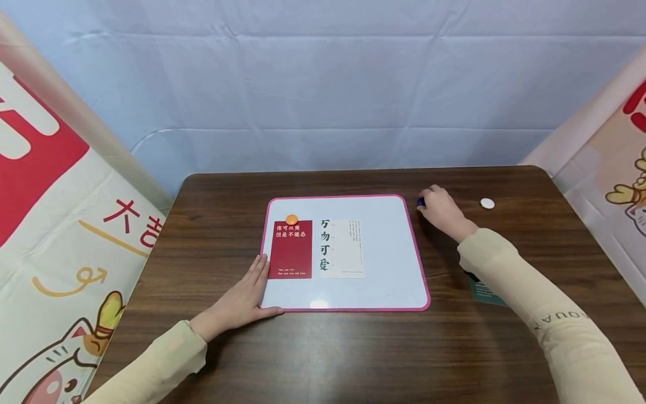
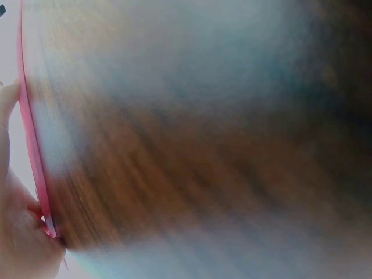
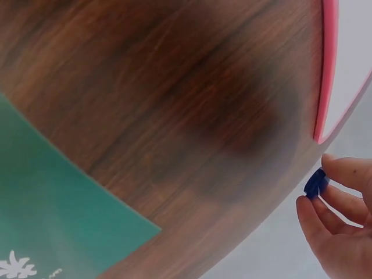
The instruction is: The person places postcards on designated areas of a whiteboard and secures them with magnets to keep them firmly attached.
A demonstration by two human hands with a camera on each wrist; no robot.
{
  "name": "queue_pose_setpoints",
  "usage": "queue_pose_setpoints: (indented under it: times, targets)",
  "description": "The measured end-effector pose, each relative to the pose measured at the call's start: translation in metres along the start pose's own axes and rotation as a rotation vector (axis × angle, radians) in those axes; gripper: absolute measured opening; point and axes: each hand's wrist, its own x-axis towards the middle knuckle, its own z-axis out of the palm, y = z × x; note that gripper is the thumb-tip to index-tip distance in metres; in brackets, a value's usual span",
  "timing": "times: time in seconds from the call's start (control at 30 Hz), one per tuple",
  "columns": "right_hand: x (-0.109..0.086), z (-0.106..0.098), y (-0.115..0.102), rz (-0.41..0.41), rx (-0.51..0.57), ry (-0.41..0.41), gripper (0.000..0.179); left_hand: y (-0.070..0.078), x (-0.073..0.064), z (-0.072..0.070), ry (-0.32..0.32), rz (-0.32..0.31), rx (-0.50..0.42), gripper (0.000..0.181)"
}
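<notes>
A blue round magnet (image 3: pixel 315 183) is pinched between the fingertips and thumb of my right hand (image 1: pixel 444 210), beyond the upper right side of a pink-rimmed whiteboard (image 1: pixel 391 252). My left hand (image 1: pixel 239 300) rests at the board's lower left corner, fingers straight along the left edge and thumb along the bottom edge. On the board lie a red card (image 1: pixel 291 255) and, to its right, a white card (image 1: pixel 345 252) with dark lettering. An orange round magnet (image 1: pixel 291 219) sits over the red card's top edge. The white card shows no magnet on it.
A white round magnet (image 1: pixel 487 203) lies on the brown wooden table (image 1: pixel 353 353), right of my right hand. A green card (image 1: pixel 487 294) is partly hidden under my right forearm. Behind the table hangs a pale blue cloth (image 1: pixel 323 84).
</notes>
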Motion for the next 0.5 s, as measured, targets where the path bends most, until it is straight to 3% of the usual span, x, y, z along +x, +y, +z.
queue_pose_setpoints:
  times: [0.3,0.5]
  targets:
    - [0.002,0.002,-0.010,-0.059,0.010,0.011,0.033,-0.001,0.001,0.000,-0.008,-0.004,-0.008,0.106]
    - [0.004,0.004,-0.017,-0.108,0.016,0.062,0.031,-0.002,0.001,0.000,-0.019,-0.009,-0.018,0.106]
